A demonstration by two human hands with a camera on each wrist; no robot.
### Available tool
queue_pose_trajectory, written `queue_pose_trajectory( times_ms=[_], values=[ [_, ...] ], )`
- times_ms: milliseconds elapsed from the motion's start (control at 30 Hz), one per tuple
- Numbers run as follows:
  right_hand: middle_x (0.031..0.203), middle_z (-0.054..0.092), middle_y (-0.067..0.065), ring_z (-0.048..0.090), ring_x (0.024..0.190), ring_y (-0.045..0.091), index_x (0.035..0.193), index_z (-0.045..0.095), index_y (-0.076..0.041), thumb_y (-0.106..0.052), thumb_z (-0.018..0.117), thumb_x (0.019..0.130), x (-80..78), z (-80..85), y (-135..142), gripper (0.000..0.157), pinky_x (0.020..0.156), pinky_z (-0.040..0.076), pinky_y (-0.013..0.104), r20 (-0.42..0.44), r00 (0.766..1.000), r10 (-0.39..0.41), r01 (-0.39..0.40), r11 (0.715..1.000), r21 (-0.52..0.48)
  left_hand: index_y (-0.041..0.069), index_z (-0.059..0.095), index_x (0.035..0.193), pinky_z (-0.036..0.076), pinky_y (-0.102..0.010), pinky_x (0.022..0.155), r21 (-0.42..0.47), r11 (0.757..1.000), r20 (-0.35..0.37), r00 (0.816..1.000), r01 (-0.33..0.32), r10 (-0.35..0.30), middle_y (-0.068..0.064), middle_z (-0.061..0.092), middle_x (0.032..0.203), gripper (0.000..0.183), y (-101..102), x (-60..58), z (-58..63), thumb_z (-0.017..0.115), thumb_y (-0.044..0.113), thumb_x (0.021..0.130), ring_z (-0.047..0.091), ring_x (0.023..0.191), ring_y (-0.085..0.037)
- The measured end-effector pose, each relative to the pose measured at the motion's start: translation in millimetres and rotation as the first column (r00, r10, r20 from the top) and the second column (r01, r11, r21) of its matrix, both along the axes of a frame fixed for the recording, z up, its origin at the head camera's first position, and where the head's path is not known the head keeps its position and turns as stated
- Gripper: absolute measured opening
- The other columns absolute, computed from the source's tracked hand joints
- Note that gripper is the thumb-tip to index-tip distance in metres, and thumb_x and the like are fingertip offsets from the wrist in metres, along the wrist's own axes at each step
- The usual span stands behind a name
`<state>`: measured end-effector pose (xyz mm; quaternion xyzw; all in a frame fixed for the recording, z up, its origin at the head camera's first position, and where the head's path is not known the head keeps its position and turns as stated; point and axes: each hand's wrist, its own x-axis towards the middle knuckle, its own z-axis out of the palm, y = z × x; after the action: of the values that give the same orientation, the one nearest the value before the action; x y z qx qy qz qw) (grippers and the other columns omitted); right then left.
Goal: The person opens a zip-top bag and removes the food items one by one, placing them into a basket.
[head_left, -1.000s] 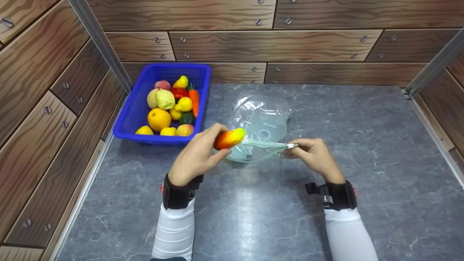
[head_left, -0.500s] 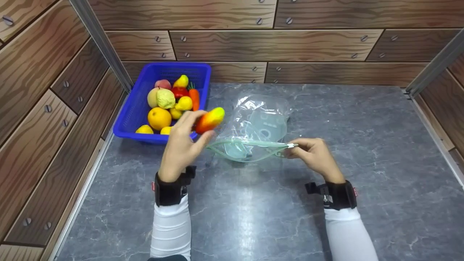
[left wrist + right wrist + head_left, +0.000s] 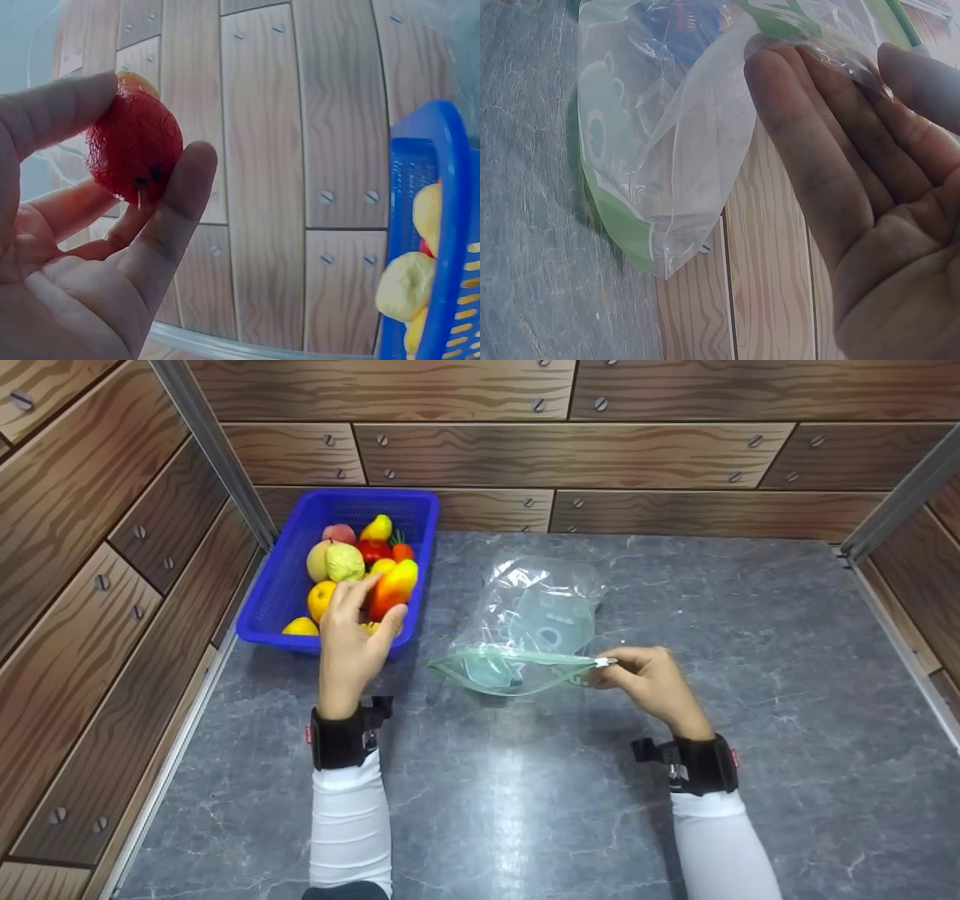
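Note:
In the head view, my left hand (image 3: pixel 351 649) holds a red, orange and yellow-green mango (image 3: pixel 394 589) between thumb and fingers, over the front right part of the blue basket (image 3: pixel 429 536). The left wrist view shows the red stem end of the mango (image 3: pixel 139 146), with the basket rim (image 3: pixel 450 157) apart from it. My right hand (image 3: pixel 654 684) pinches the right corner of a clear zip bag (image 3: pixel 555 615) beside its white slider (image 3: pixel 602 661). The bag lies on the table with its green-edged mouth gaping towards me.
Inside the basket lie several fruits and vegetables, among them an orange (image 3: pixel 320 598), a carrot (image 3: pixel 403 552), and a pale yellow wrinkled fruit (image 3: pixel 345 562). Wood-patterned panels (image 3: pixel 465 454) wall in the grey marbled table (image 3: pixel 750 622) at the back and sides.
My left hand has carried the mango from the bag's mouth leftwards and away from me to above the basket. The right hand has stayed still on the bag corner.

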<state>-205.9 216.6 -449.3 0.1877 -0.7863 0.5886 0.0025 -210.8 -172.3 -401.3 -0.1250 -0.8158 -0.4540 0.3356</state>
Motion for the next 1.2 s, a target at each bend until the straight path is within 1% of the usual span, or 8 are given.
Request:
queue_pose_trajectory(
  times_ms=[167, 300, 467, 667, 767, 900, 1000, 1200],
  values=[
    [0.089, 0.074, 0.028, 0.075, 0.075, 0.010, 0.098, 0.073, 0.014, 0.012, 0.064, 0.093, -0.6, -1.2, 0.7, 0.011, 0.072, 0.063, 0.029, -0.002, 1.000, 0.005, -0.005, 1.000, -0.013, -0.008, 0.065, 0.127, 0.048, -0.033, 0.077, 0.025, 0.999, 0.030, 0.999, -0.024, 0.023, -0.025, 0.064, 0.113, 0.046, -4.0, -6.5, -5.5, 0.081, 0.014, 0.090, 0.060, 0.091, -0.032],
    [0.089, 0.074, 0.028, 0.075, 0.076, 0.010, 0.098, 0.073, 0.015, 0.012, 0.064, 0.093, -0.8, -1.8, 1.4, 0.011, 0.073, 0.063, 0.029, -0.003, 1.000, 0.004, -0.004, 1.000, -0.007, -0.008, 0.064, 0.125, 0.047, -0.040, 0.083, 0.028, 0.997, 0.050, 0.997, -0.069, 0.067, -0.026, 0.064, 0.111, 0.043, -6.9, -11.2, -10.8, 0.079, 0.013, 0.091, 0.059, 0.097, -0.037],
    [0.089, 0.075, 0.026, 0.075, 0.076, 0.010, 0.100, 0.074, 0.013, 0.010, 0.064, 0.094, -1.0, -2.4, 2.5, 0.012, 0.073, 0.063, 0.030, 0.011, 1.000, -0.008, 0.007, 1.000, 0.017, -0.007, 0.065, 0.123, 0.045, -0.049, 0.091, 0.026, 0.990, 0.082, 0.987, -0.138, 0.135, -0.027, 0.064, 0.111, 0.041, -10.7, -17.1, -18.3, 0.078, 0.012, 0.089, 0.057, 0.105, -0.042],
    [0.089, 0.075, 0.024, 0.075, 0.076, 0.010, 0.100, 0.074, 0.012, 0.008, 0.065, 0.095, -0.9, -2.3, 2.9, 0.012, 0.073, 0.063, 0.029, 0.010, 1.000, -0.010, 0.009, 1.000, 0.027, -0.007, 0.066, 0.124, 0.045, -0.053, 0.099, 0.010, 0.982, 0.117, 0.976, -0.187, 0.185, -0.027, 0.064, 0.113, 0.041, -15.2, -25.6, -30.0, 0.077, 0.008, 0.089, 0.057, 0.112, -0.044],
    [0.088, 0.075, 0.023, 0.075, 0.076, 0.010, 0.100, 0.074, 0.013, 0.008, 0.065, 0.095, -0.9, -2.7, 3.1, 0.012, 0.073, 0.063, 0.029, 0.010, 1.000, -0.011, 0.010, 1.000, 0.026, -0.007, 0.065, 0.126, 0.045, -0.053, 0.101, -0.029, 0.975, 0.159, 0.962, -0.220, 0.222, -0.028, 0.062, 0.115, 0.041, -17.0, -29.0, -35.5, 0.076, 0.009, 0.091, 0.056, 0.113, -0.044],
    [0.087, 0.075, 0.024, 0.075, 0.075, 0.010, 0.099, 0.074, 0.013, 0.009, 0.065, 0.095, -0.5, -2.0, 2.8, 0.011, 0.072, 0.063, 0.029, 0.005, 1.000, -0.017, 0.017, 1.000, 0.024, -0.008, 0.064, 0.128, 0.045, -0.052, 0.104, -0.115, 0.955, 0.228, 0.928, -0.275, 0.295, -0.028, 0.060, 0.117, 0.040, -19.6, -33.9, -43.6, 0.073, 0.010, 0.093, 0.056, 0.113, -0.044],
    [0.088, 0.075, 0.025, 0.074, 0.075, 0.009, 0.099, 0.074, 0.013, 0.008, 0.065, 0.095, -0.2, -1.0, 2.6, 0.011, 0.072, 0.063, 0.029, -0.002, 1.000, -0.012, 0.012, 1.000, 0.023, -0.008, 0.065, 0.127, 0.046, -0.052, 0.103, -0.160, 0.940, 0.247, 0.910, -0.300, 0.333, -0.027, 0.060, 0.117, 0.040, -21.6, -37.4, -49.6, 0.073, 0.010, 0.093, 0.057, 0.111, -0.045],
    [0.088, 0.074, 0.027, 0.074, 0.075, 0.009, 0.099, 0.074, 0.013, 0.008, 0.065, 0.095, -0.1, 0.3, 2.8, 0.011, 0.072, 0.063, 0.028, -0.005, 1.000, -0.007, 0.008, 1.000, 0.014, -0.007, 0.068, 0.127, 0.046, -0.053, 0.101, -0.218, 0.923, 0.248, 0.897, -0.317, 0.366, -0.026, 0.062, 0.112, 0.040, -23.9, -42.8, -60.2, 0.075, 0.006, 0.090, 0.059, 0.108, -0.045]
  ],
)
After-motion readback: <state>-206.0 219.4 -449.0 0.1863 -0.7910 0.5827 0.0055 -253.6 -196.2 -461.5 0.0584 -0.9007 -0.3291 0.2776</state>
